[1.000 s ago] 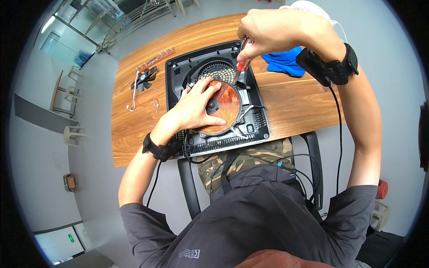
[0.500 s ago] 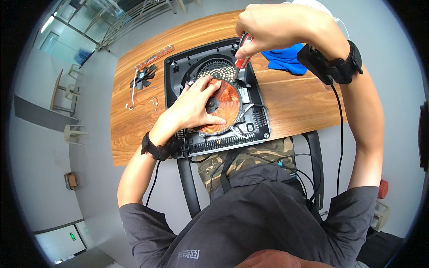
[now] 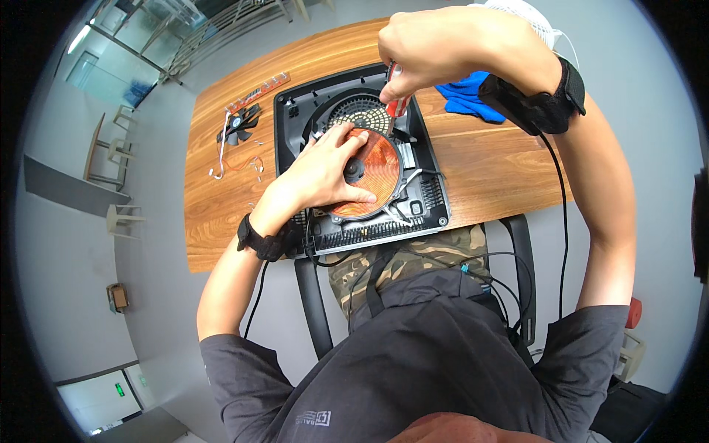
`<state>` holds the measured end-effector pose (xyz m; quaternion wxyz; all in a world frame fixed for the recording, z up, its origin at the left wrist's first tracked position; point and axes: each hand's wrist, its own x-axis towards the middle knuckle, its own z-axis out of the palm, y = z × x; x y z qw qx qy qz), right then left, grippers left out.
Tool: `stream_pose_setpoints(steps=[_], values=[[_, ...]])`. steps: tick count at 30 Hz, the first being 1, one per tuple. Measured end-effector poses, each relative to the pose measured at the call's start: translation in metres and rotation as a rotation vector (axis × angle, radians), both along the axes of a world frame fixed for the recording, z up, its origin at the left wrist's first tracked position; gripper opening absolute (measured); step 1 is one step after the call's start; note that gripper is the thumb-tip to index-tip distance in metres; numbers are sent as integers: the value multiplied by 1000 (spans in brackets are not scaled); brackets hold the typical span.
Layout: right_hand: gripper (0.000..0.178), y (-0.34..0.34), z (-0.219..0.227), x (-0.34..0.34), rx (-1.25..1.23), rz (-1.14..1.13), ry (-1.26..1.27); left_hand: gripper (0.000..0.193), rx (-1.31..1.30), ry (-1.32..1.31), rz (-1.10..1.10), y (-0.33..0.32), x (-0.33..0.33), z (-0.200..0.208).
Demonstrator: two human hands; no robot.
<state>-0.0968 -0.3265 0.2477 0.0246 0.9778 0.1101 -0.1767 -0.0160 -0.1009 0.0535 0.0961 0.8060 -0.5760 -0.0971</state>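
Note:
A black plastic appliance housing (image 3: 294, 100), like an induction cooker's base, lies opened on the table in front of me. Inside it sits a round copper coil (image 3: 380, 173) with a dark centre. My left hand (image 3: 321, 170) rests across the coil's left side, its fingers and thumb spread and pressing on it. Above the coil's far right edge, my right hand (image 3: 421, 55) grips a red screwdriver (image 3: 398, 108). It points down, slightly tilted, toward that edge; whether its tip sits in a screw is too small to tell. Beyond the coil shows a round vent grille (image 3: 360, 111).
Left of the housing lie a small black fan (image 3: 240, 125), a narrow strip-shaped board (image 3: 258, 91), loose wires (image 3: 220, 159) and small parts. A blue cloth (image 3: 473, 100) lies to the right, partly behind my right wrist. Cables (image 3: 563, 221) hang from both wristbands. A white fan (image 3: 521, 13) stands at the far right.
My right hand and the screwdriver have shifted slightly left and tilted differently. My left hand stays spread on the coil. The whole view has shifted a little.

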Motion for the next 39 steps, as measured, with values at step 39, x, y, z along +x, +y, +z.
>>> stream_pose_setpoints(steps=[39], values=[[33,65,-42,24,-118,-169,-330,111,70,65,13,-4,7,-3]])
